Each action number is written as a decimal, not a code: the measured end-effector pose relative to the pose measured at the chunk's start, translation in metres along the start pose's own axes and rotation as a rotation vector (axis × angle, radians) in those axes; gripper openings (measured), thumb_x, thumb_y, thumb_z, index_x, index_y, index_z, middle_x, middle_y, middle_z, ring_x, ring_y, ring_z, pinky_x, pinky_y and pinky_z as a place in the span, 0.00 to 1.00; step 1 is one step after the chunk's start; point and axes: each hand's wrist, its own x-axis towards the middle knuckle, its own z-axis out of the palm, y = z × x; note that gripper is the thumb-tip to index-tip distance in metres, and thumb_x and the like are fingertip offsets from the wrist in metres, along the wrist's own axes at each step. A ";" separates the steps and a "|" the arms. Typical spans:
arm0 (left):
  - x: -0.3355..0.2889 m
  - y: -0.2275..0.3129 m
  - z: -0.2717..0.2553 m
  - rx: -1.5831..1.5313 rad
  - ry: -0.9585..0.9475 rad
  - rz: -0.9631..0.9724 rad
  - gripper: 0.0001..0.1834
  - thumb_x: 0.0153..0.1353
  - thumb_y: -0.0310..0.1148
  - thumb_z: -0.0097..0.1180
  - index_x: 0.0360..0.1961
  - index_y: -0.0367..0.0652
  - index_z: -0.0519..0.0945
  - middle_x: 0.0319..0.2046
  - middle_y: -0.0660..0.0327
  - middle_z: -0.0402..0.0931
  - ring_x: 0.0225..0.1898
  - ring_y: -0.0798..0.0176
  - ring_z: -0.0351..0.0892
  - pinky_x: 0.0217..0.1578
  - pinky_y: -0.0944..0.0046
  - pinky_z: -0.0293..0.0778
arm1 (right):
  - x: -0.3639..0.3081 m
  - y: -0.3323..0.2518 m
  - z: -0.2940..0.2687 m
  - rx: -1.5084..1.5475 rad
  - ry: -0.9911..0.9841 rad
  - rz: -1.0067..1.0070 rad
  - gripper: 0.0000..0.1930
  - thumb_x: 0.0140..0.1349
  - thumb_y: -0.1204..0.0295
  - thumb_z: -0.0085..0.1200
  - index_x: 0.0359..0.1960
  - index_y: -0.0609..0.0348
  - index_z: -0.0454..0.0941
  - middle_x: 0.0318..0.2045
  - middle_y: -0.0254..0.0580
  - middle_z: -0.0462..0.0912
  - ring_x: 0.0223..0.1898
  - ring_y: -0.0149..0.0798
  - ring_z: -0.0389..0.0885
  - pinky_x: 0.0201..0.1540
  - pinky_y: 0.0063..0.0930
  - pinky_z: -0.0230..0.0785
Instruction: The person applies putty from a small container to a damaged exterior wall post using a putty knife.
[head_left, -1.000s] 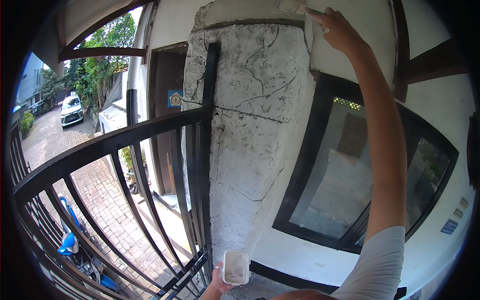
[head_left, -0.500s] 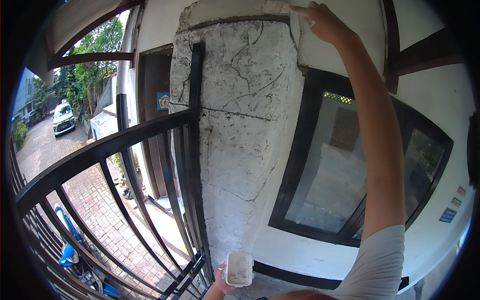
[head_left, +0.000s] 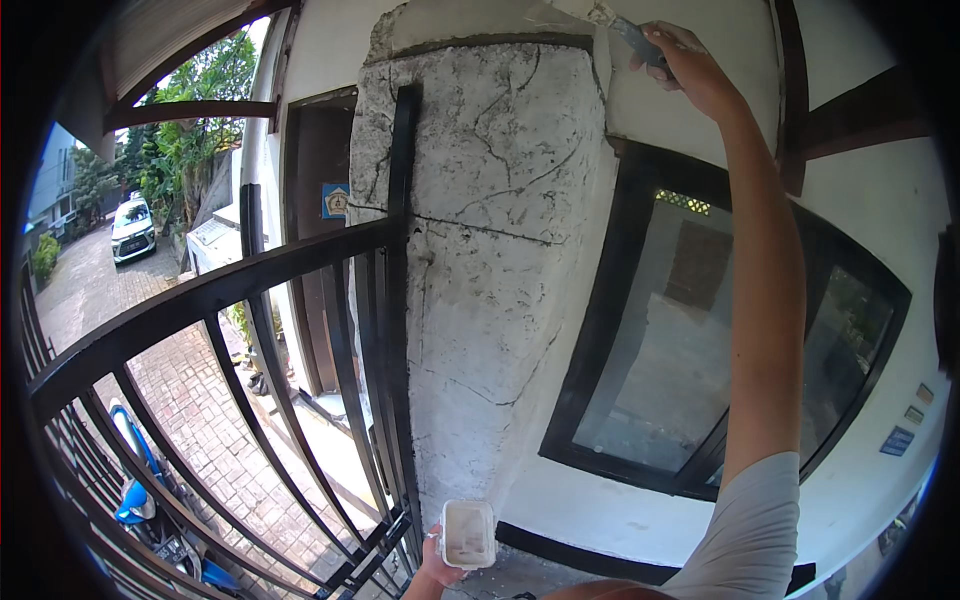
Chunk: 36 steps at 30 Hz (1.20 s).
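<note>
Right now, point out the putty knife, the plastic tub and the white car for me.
Putty knife [head_left: 634, 39], head view: on its dark handle.
Plastic tub [head_left: 490, 532], head view: on its right rim.
White car [head_left: 133, 230], head view: on its hood.

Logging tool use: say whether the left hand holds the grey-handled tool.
No, the left hand holds a tub; the right hand holds the grey-handled tool.

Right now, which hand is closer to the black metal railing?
Left. The left hand, holding a white tub, is low in view, just right of the railing's lower end. The right hand, gripping a dark-handled tool, is raised high, well to the railing's right.
</note>
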 end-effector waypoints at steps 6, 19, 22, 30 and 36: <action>0.006 -0.004 0.004 0.103 0.090 0.043 0.36 0.65 0.57 0.42 0.69 0.47 0.72 0.61 0.52 0.77 0.58 0.43 0.78 0.59 0.39 0.73 | 0.035 0.023 0.015 -0.328 0.130 0.066 0.21 0.75 0.52 0.50 0.51 0.56 0.82 0.24 0.34 0.79 0.19 0.23 0.65 0.22 0.22 0.60; 0.009 0.003 -0.004 0.214 0.191 0.091 0.35 0.66 0.56 0.40 0.67 0.46 0.73 0.60 0.53 0.77 0.57 0.45 0.78 0.60 0.39 0.72 | -0.010 -0.014 -0.025 -0.406 0.368 0.022 0.18 0.76 0.60 0.51 0.62 0.53 0.77 0.34 0.46 0.80 0.29 0.36 0.78 0.33 0.32 0.74; 0.012 0.001 -0.001 0.261 0.183 0.082 0.35 0.66 0.55 0.39 0.67 0.46 0.73 0.60 0.52 0.78 0.57 0.44 0.79 0.60 0.38 0.72 | -0.004 -0.009 -0.018 -0.411 0.165 0.057 0.16 0.77 0.61 0.50 0.60 0.49 0.77 0.35 0.42 0.80 0.30 0.35 0.76 0.32 0.33 0.72; 0.016 0.002 -0.005 0.081 0.104 0.014 0.34 0.69 0.53 0.36 0.68 0.46 0.72 0.60 0.52 0.77 0.56 0.43 0.79 0.56 0.37 0.74 | 0.013 0.051 0.036 -1.165 0.288 -0.525 0.34 0.67 0.76 0.55 0.72 0.25 0.67 0.34 0.40 0.79 0.36 0.41 0.81 0.45 0.39 0.80; 0.011 0.003 -0.006 0.038 0.095 0.025 0.35 0.71 0.56 0.34 0.69 0.45 0.71 0.61 0.51 0.76 0.59 0.41 0.78 0.57 0.37 0.74 | 0.006 0.018 0.028 -1.274 0.069 -0.186 0.34 0.69 0.76 0.51 0.74 0.24 0.63 0.43 0.45 0.83 0.47 0.44 0.85 0.50 0.42 0.81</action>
